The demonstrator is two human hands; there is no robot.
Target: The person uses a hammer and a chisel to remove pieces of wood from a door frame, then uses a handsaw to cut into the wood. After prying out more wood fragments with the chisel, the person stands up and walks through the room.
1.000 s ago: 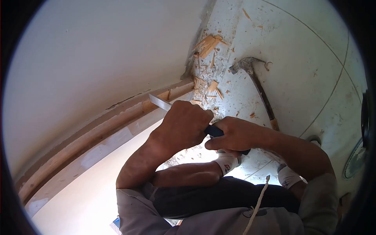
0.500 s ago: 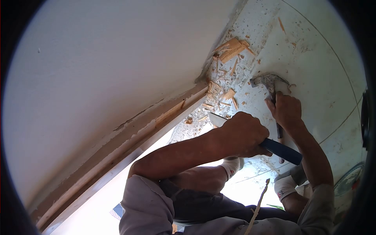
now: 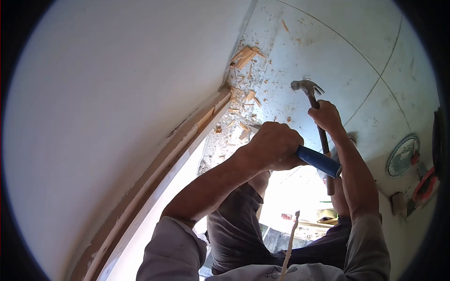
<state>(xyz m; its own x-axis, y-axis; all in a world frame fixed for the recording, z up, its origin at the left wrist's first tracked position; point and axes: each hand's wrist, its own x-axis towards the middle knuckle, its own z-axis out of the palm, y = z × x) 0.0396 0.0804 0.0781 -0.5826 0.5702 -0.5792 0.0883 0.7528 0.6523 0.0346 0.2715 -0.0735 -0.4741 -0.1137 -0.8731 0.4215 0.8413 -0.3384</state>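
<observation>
My left hand (image 3: 276,145) is closed around a tool with a thick blue handle (image 3: 319,160). Its flat metal blade is mostly hidden behind the fist and points down toward the wood debris by the door frame. My right hand (image 3: 326,117) grips a claw hammer (image 3: 308,87) by its dark handle, just below the head. The hammer's head is raised off the floor, and its handle hangs down behind the end of the blue handle. Splintered wood pieces (image 3: 244,57) lie on the floor along the wall.
A white wall (image 3: 117,93) fills the left side, with a wooden door frame strip (image 3: 154,182) along its lower edge. On the right, a round disc (image 3: 403,155) and a red-handled tool (image 3: 424,185) lie on the tiled floor (image 3: 337,51). A pale stick-like strip (image 3: 291,243) hangs in front.
My right hand has lifted the hammer off the floor. My body has risen and the view has shifted, bringing the disc and red-handled tool more into sight. Both grips stay the same.
</observation>
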